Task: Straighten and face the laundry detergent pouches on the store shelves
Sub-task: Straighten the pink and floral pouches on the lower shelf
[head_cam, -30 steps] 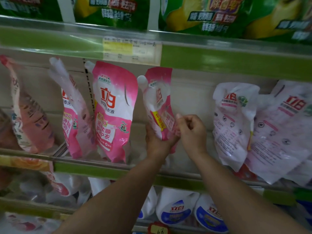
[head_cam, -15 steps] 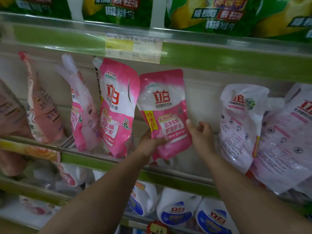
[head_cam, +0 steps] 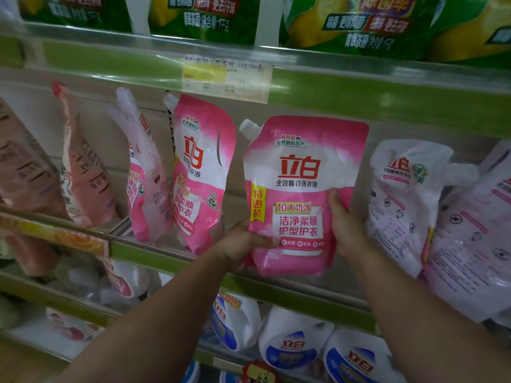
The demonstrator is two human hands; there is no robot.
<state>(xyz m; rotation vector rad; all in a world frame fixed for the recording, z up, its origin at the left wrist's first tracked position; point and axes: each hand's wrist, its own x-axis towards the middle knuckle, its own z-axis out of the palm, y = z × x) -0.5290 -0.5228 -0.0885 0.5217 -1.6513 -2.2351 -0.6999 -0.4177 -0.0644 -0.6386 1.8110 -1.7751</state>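
Facing outward at frame centre, the pink pouch (head_cam: 300, 194) is being held upright, spout at upper left, gripped by curled fingers of the left hand (head_cam: 243, 241) and right hand (head_cam: 347, 228).

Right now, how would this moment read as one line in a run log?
step: facing pouch | pink pouch: front outward, upright | left hand: grips lower left edge | right hand: grips right edge | white pouches: backs showing
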